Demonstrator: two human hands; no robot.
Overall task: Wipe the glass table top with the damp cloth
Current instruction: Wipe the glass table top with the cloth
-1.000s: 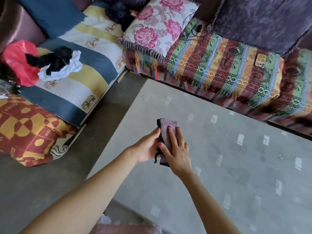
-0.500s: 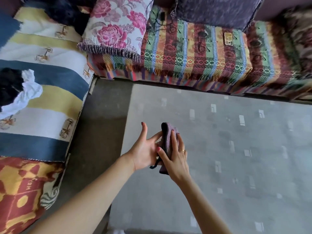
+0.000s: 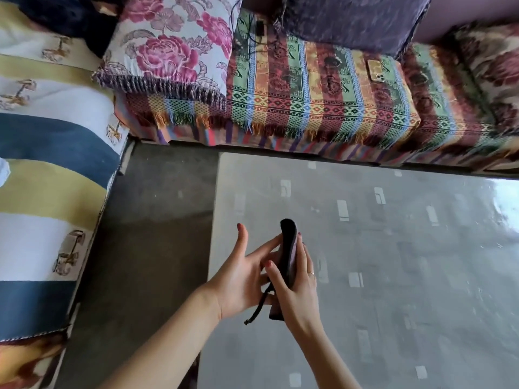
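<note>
A folded dark purple cloth [image 3: 288, 254] is held upright, edge-on, above the left part of the glass table top [image 3: 393, 262]. My right hand [image 3: 297, 287] grips it, thumb on its left face and fingers behind. My left hand [image 3: 241, 276] is spread flat against the cloth's left side, fingers apart and pointing up. A short dark loop [image 3: 257, 307] dangles from the cloth's lower end. The glass is grey with pale rectangles showing through and a bright glare at its right edge.
A grey floor strip [image 3: 157, 234] runs left of the table. A sofa seat under a colourful striped throw [image 3: 309, 88] lies beyond the far edge, carrying a floral cushion [image 3: 171, 46], a purple cushion [image 3: 351, 21] and a phone [image 3: 376, 69]. A blue, yellow and white striped seat [image 3: 47, 178] stands at left.
My left hand has let go of the cloth and spread flat beside it. The cloth has turned edge-on in my right hand. The view has swung right and squared up to the table.
</note>
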